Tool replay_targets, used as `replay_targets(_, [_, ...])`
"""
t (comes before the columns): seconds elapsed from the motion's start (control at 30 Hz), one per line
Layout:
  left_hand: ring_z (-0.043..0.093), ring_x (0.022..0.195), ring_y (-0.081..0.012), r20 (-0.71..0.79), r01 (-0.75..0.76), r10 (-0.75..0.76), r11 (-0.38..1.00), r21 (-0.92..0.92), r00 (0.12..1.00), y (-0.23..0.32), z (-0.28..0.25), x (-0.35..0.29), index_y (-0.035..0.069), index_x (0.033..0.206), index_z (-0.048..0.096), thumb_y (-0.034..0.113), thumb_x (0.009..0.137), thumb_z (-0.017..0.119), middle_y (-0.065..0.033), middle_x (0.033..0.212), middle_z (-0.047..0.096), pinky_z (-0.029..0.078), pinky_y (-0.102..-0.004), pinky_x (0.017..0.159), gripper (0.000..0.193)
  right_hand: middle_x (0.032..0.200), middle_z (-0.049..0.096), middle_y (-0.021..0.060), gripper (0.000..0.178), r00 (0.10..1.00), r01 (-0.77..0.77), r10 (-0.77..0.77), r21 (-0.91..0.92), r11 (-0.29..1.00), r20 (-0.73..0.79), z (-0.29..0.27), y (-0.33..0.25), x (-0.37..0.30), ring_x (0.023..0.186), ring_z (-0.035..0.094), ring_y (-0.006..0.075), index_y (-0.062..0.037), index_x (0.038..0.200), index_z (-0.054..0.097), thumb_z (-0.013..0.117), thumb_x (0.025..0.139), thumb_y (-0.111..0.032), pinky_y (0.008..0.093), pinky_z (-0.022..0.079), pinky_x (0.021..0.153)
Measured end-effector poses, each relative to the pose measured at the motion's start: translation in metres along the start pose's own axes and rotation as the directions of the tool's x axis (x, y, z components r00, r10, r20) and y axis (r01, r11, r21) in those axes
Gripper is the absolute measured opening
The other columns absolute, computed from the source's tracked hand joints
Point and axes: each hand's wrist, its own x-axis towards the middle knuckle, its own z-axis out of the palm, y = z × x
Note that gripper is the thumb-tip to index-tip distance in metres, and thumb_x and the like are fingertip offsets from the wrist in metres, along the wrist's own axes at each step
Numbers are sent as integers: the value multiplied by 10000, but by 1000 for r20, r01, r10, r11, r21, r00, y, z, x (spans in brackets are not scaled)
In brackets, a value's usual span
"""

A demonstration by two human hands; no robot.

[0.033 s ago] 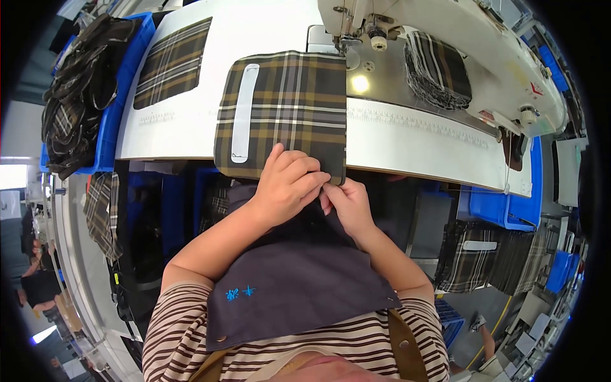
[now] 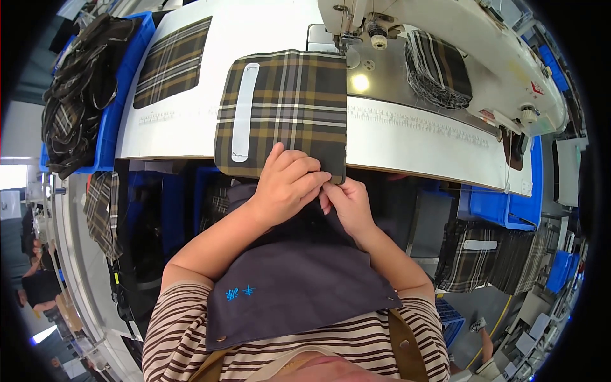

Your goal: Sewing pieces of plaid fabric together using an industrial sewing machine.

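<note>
A plaid fabric panel (image 2: 296,105) in black, brown and white lies partly on the table, its near edge hanging over the front. A white strip (image 2: 245,114) runs lengthwise along its left side. My left hand (image 2: 289,184) lies over the near edge, thumb pointing up the cloth, fingers closed at the near right corner. Just beside it, my right hand (image 2: 349,205) pinches that same corner from below, so the fingertips of both hands meet there. The panel's far right edge reaches under the needle area of a sewing machine (image 2: 347,44).
A stack of plaid pieces (image 2: 439,70) sits under the machine arm. Another plaid panel (image 2: 173,63) lies on the left of the white table (image 2: 172,137). Beyond it stands a blue crate (image 2: 109,130) heaped with dark cloth. More plaid panels (image 2: 468,258) are piled at the lower right.
</note>
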Motion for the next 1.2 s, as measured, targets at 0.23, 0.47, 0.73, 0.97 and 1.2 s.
replay_targets(0.23, [612,1004,-190,-5,-51,51,998,44,999,4,-5,3,158,1034,775,123,714,816,39,1040,664,454,-396,891,324,740,672,55,229,999,25,-22,-61,998,42,-1,-5,-1,632,613,118,3,893,688,549,1055,-82,262,506,594])
replay_targets(0.47, [611,988,-185,-16,-38,39,999,29,999,7,-3,3,156,1030,770,138,717,816,41,1030,662,441,-392,900,317,814,694,57,193,995,64,-59,-55,996,86,-5,-5,-2,714,647,124,19,936,701,536,1025,-29,272,530,668])
replay_targets(0.73, [618,918,-179,-39,-84,88,993,89,995,3,-5,6,174,1016,756,104,705,845,51,968,673,422,-383,944,332,923,629,96,249,754,493,-645,-757,429,125,-28,-11,-4,781,647,278,-57,997,693,780,766,-28,371,522,665])
replay_targets(0.97, [615,941,-178,-7,-107,108,988,111,994,0,-7,6,172,1011,756,105,728,843,53,986,674,415,-396,968,304,1047,687,84,186,504,552,-674,-801,-230,541,-33,-55,2,1027,672,254,-70,1002,699,729,822,-103,422,521,891])
replay_targets(1.2, [448,1420,-329,298,123,-96,990,-74,950,-8,-20,46,142,1402,586,230,895,762,-90,1485,529,393,-494,1076,544,1083,718,128,139,516,633,-492,-699,-332,701,-34,-65,5,1148,688,281,-39,933,694,671,828,-128,462,490,1095])
